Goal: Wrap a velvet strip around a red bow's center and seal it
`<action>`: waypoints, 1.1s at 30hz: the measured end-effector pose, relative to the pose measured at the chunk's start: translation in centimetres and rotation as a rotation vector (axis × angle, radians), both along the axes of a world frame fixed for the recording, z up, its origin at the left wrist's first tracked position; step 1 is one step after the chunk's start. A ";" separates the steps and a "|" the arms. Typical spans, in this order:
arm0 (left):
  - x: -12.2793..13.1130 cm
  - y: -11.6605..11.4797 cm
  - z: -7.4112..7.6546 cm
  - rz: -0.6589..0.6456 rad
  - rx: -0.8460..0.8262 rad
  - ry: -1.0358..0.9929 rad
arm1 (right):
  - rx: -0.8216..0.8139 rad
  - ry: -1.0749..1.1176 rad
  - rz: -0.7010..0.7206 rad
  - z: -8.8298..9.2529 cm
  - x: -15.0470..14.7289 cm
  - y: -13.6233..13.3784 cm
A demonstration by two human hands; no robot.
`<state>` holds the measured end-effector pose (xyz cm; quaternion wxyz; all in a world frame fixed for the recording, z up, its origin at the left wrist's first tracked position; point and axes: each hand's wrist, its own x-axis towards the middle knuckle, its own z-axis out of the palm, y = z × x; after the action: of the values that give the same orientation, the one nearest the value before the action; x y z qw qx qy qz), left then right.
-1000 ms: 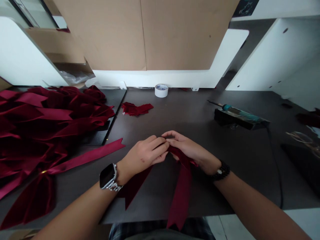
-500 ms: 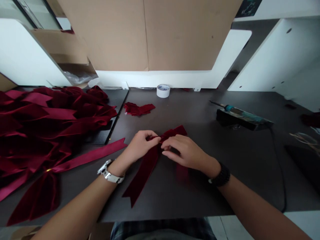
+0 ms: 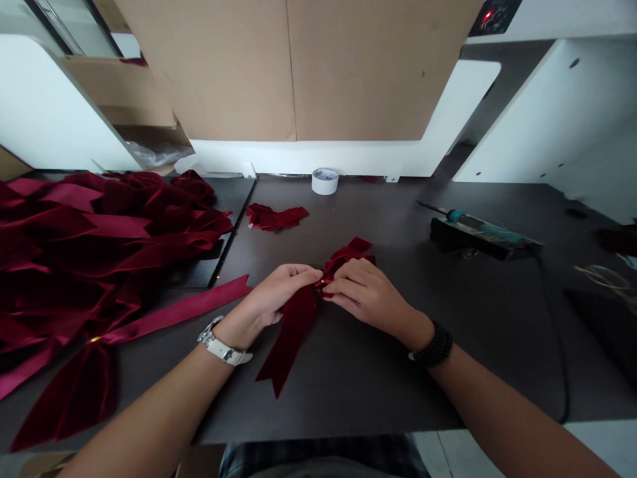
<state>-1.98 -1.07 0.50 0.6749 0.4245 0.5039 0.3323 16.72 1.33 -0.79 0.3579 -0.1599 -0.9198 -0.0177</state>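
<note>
Turning the bow [image 3: 301,315] now, showing the gold tie [image 3: 323,281] more plainly than a moment ago, probably leaving the middle easier to reach. Gripping beside the tie with the left hand [image 3: 281,289], pinching opposite with the right hand [image 3: 365,289], on or just above the tabletop [image 3: 378,385]. Spot the heap [image 3: 124,226] to the left, tape [image 3: 325,182] near the white panel [image 3: 298,158], iron [image 3: 478,226] to the right.

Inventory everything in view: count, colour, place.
Bow: one, dark red, front centre.
Bow pile: one, dark red, left.
Folded velvet: one, red, centre.
Tape: one, white, back centre.
Tool: one, teal and black, right.
Stand: one, black, under tool.
Cable: one, black, right.
Wiry item: one, unclear, right edge.
Cardboard: count unclear, brown, back.
Panels: several, white, back and sides.
Desk: one, dark, underneath.
Watch: one, white-strapped, worn left.
Bracelet: one, black, worn right.
Left hand: one, on bow.
Right hand: one, on bow.
</note>
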 end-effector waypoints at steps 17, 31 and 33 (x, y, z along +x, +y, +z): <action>0.6 -0.2 -1.2 -0.043 0.488 0.156 | -0.698 0.287 -0.150 0.0 -0.8 -0.6; 0.6 -0.5 -0.9 -0.047 0.239 -0.089 | -0.033 0.014 -0.010 0.8 0.3 -0.3; 0.7 -0.6 -0.7 -0.021 0.307 -0.057 | -0.109 0.053 0.022 0.5 0.2 0.0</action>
<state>-1.27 -1.66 -0.21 0.6196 0.5184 0.4234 0.4100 16.96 1.37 -0.30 0.3729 -0.1694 -0.9114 0.0407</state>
